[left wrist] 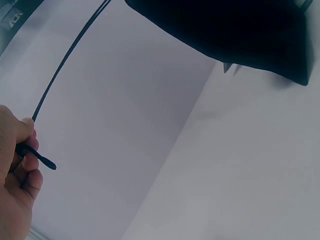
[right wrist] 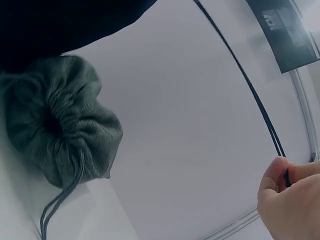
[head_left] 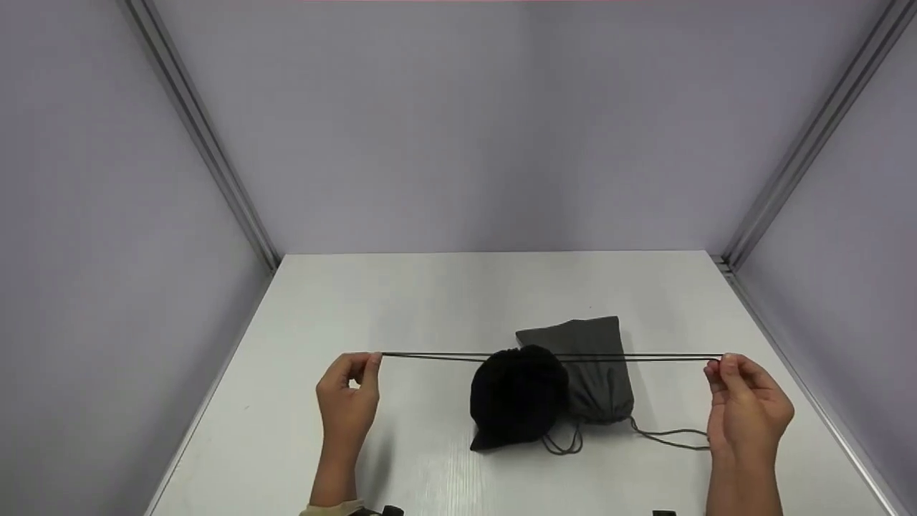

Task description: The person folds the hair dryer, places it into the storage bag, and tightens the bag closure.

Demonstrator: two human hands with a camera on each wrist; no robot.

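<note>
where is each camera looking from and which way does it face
Head: worn on the head, looking forward and down at the white table; both forearms, left hand and right hand pulling a black cord taut.
Left wrist: looks past the left hand's fingers along the cord toward the black pouch.
Right wrist: looks past the right hand toward the grey pouch.
Shared: the cord.

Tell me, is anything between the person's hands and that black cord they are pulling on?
No. The left hand and the right hand each pinch an end of the black cord directly. It runs taut from the black pouch, passing in front of the grey pouch.
</note>
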